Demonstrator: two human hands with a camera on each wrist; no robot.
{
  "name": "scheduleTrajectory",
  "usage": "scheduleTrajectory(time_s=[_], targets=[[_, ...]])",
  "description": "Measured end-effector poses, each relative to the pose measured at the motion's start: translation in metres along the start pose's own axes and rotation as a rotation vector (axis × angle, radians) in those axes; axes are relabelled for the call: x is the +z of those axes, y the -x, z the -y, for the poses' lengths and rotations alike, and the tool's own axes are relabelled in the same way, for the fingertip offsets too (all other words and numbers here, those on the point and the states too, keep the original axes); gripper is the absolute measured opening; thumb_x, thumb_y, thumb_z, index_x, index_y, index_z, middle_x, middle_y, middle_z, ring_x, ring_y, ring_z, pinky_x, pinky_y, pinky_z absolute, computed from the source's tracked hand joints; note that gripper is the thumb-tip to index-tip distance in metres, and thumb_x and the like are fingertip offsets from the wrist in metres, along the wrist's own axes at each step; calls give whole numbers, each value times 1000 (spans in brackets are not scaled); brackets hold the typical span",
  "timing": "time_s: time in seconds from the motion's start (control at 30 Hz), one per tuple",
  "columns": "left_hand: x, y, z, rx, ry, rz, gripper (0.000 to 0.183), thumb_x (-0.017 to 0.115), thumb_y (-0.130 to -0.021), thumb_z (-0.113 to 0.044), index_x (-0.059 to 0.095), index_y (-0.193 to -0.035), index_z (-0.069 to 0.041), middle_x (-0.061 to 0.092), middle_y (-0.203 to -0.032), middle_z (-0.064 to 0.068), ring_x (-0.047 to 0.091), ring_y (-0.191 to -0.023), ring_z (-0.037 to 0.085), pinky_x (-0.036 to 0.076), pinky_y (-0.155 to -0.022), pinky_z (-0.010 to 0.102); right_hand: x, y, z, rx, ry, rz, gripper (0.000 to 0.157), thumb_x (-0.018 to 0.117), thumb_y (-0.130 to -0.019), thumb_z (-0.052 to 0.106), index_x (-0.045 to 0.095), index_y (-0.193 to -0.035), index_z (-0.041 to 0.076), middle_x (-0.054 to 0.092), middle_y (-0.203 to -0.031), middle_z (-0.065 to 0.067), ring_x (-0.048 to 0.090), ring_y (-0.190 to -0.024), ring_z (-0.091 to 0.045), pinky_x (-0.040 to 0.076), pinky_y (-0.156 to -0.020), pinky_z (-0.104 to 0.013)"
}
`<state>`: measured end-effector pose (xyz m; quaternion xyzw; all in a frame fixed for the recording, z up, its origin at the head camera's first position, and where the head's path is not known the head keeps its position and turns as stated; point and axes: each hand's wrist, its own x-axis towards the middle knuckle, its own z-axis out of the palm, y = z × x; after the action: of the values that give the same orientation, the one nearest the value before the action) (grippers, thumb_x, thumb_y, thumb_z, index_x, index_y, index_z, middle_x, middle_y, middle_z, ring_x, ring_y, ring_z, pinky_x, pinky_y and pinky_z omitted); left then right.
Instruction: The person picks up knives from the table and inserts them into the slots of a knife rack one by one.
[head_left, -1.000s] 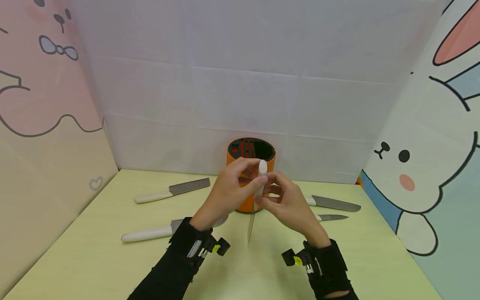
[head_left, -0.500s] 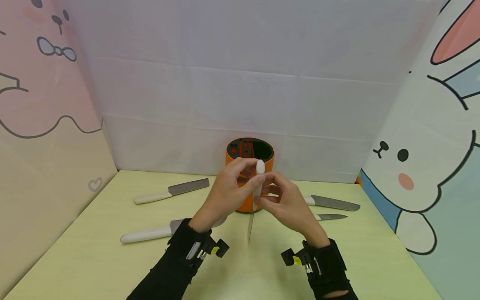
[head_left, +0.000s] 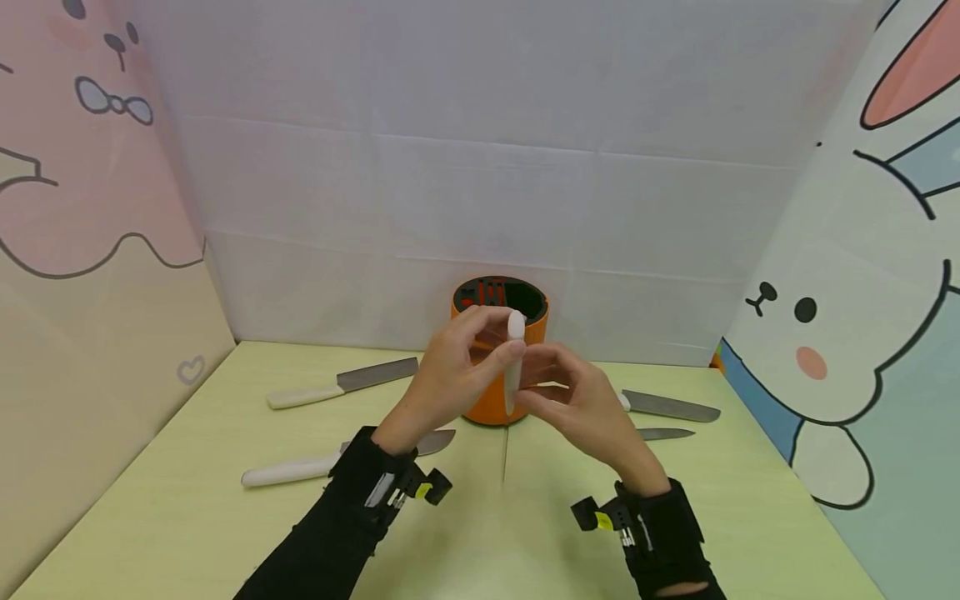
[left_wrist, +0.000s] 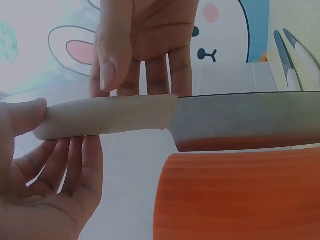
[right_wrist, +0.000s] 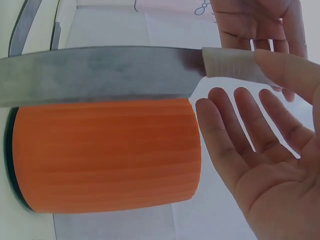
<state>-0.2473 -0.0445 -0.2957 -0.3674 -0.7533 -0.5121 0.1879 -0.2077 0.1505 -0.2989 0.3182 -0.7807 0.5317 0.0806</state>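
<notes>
A kitchen knife (head_left: 513,375) with a white handle hangs blade down in front of the orange knife block (head_left: 491,404). My left hand (head_left: 450,367) pinches its handle near the butt end, thumb on one side and fingers on the other. Close to the handle's lower part is my right hand (head_left: 577,408). In the right wrist view its thumb overlaps the handle (right_wrist: 230,65), while its fingers (right_wrist: 225,135) extend loosely with a gap below. The wide blade (left_wrist: 245,120) passes beside the block's ribbed wall in the left wrist view.
A square-ended knife (head_left: 378,372) lies at the left; a second knife (head_left: 288,472) nearer me is partly covered by my left wrist. On the right lie a wide knife (head_left: 671,406) and a small one (head_left: 665,434), handles mostly hidden. A white wall sheet (head_left: 480,183) stands behind.
The held knife has shifted slightly left and turned so its blade shows edge-on in the head view. My left hand moved a little left and up; my right hand's fingers moved slightly off the handle.
</notes>
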Motion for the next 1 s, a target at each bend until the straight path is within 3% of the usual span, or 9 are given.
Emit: scheduleTrajectory(time_s=[0.2, 0.37, 0.63, 0.8, 1.0], targets=[[-6, -13, -5, 35, 11, 7, 30, 62, -95, -29, 56, -123, -18, 56, -107, -6, 55, -98, 9, 53, -81, 30, -9, 6, -1, 11, 21, -12, 39, 66, -89, 2, 53, -125, 5, 57, -116, -17, 56, -106, -35, 51, -88, -30], [-14, -26, -14, 59, 14, 15, 27, 62, -95, -23, 56, -120, -15, 57, -104, -5, 57, -92, 10, 53, -79, 30, -16, 11, -18, 7, 62, -15, 40, 68, -89, 8, 53, -126, 11, 57, -119, -7, 57, -107, -28, 51, -88, -31], [-34, -45, -60, 41, -15, 24, 25, 59, -96, -10, 55, -120, -3, 59, -100, 7, 61, -85, 18, 53, -76, 37, -27, 22, -47, -4, 173, -20, 41, 70, -90, 22, 52, -127, 22, 53, -124, 4, 55, -109, -18, 51, -89, -35], [-43, -60, -76, 52, -33, 25, 25, 57, -97, -10, 54, -121, -1, 59, -103, 8, 59, -91, 17, 52, -82, 32, -30, 26, -47, -1, 214, -41, 41, 69, -90, 21, 52, -127, 19, 54, -124, 3, 55, -109, -17, 51, -89, -38], [-52, -78, -84, 63, -29, 30, 26, 56, -98, -13, 54, -122, -1, 58, -103, 8, 60, -86, 15, 53, -75, 29, -27, 27, -27, 25, 232, -28, 42, 70, -89, 13, 52, -126, 12, 55, -122, -3, 56, -108, -17, 51, -89, -41]])
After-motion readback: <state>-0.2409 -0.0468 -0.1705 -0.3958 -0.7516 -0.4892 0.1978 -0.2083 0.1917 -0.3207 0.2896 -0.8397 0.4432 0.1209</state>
